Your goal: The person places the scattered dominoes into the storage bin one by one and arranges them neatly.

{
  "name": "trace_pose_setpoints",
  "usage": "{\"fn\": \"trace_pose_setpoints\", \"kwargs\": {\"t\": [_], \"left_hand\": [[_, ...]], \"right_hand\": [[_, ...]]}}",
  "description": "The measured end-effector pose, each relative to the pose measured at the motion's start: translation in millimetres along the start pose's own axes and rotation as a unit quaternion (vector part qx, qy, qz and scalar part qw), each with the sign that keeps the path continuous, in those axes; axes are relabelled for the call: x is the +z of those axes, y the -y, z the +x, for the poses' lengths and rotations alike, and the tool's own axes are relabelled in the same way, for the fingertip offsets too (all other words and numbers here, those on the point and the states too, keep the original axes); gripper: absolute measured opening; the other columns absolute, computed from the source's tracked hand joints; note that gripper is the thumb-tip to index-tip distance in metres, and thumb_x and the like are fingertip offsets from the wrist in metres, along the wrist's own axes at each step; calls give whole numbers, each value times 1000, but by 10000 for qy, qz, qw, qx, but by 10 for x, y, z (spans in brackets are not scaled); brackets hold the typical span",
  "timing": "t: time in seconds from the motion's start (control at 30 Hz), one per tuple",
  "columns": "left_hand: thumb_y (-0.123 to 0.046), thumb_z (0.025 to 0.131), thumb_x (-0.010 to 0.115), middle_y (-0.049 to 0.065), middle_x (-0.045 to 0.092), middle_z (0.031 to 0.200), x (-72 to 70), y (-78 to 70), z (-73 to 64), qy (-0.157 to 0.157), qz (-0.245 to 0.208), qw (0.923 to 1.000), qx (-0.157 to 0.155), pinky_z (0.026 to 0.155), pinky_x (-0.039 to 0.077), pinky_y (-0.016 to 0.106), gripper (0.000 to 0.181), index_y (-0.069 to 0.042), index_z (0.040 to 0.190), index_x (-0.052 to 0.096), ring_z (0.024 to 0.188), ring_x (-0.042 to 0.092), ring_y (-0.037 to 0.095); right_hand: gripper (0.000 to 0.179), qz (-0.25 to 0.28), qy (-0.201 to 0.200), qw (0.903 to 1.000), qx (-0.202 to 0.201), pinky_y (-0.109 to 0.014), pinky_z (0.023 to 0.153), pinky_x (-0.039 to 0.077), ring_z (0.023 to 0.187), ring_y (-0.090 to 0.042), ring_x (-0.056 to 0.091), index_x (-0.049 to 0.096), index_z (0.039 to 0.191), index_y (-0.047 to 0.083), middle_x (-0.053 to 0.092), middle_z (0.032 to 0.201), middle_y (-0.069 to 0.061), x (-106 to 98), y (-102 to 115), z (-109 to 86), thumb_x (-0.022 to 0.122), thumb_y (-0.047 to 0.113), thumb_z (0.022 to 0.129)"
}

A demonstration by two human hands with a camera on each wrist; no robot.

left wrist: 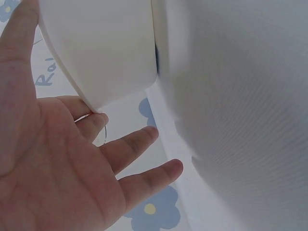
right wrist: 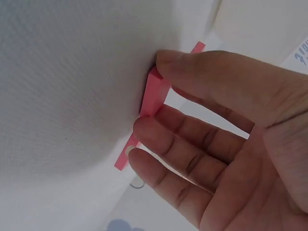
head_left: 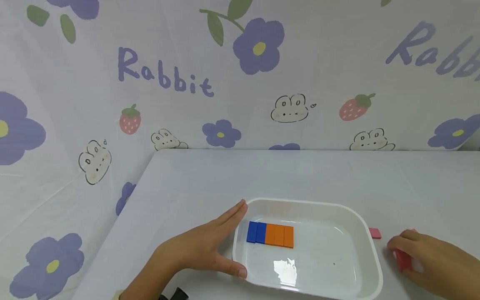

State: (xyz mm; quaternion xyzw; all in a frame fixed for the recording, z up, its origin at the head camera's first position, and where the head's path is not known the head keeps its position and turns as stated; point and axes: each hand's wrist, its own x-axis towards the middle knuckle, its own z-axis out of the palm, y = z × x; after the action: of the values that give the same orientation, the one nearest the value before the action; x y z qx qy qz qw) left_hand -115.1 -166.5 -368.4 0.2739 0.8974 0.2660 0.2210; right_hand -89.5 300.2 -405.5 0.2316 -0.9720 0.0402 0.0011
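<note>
My left hand [head_left: 206,246] rests on the left end of a white rectangular tray [head_left: 322,254], thumb at the near corner and fingers along the far one. In the left wrist view its fingers are spread and fairly straight, with some fingertips at the tray's rim [left wrist: 72,82]. Beyond the tray's right side, my right hand [head_left: 435,254] pinches a small pink domino block [right wrist: 155,94] between thumb and fingers, low over the table. Another pink block [head_left: 375,233] lies between tray and hand. A further pink block [right wrist: 121,156] is partly hidden by the fingers.
Inside the tray, two blue blocks [head_left: 256,232] and three orange blocks [head_left: 279,235] form a row by the far left. The white table [head_left: 262,175] ends at a patterned cloth backdrop [head_left: 318,75]. A black object [head_left: 179,294] shows at the bottom edge.
</note>
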Motion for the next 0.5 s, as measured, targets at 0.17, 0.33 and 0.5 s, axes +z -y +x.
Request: {"fn": "trace_pose_setpoints", "kwargs": {"t": [0.17, 0.33, 0.5], "left_hand": [[-71, 70, 77, -20, -8, 165, -6, -3, -7, 18, -57, 10000, -18, 117, 26, 46, 124, -37, 161, -2, 150, 9, 8], [-70, 70, 78, -24, -10, 163, -2, -7, -7, 12, -93, 9999, -48, 116, 26, 48, 125, -38, 160, -2, 150, 8, 7], [-72, 71, 77, -27, -11, 161, 0, 0, -8, 25, -24, 10000, 22, 117, 25, 46, 125, -37, 161, -2, 150, 7, 6]], "right_hand": [[45, 55, -127, 9995, -283, -30, 68, 58, 74, -2, 48, 68, 94, 26, 49, 86, 19, -47, 10, 0, 96, 18, 60], [49, 163, -488, 9975, -485, -24, 63, 54, 72, 0, 46, 63, 91, 28, 44, 85, 22, -110, 52, -6, 95, 15, 56], [53, 345, -990, 9907, -865, -15, 57, 45, 70, 2, 44, 59, 89, 27, 41, 86, 23, -143, 69, -5, 92, 8, 53]]}}
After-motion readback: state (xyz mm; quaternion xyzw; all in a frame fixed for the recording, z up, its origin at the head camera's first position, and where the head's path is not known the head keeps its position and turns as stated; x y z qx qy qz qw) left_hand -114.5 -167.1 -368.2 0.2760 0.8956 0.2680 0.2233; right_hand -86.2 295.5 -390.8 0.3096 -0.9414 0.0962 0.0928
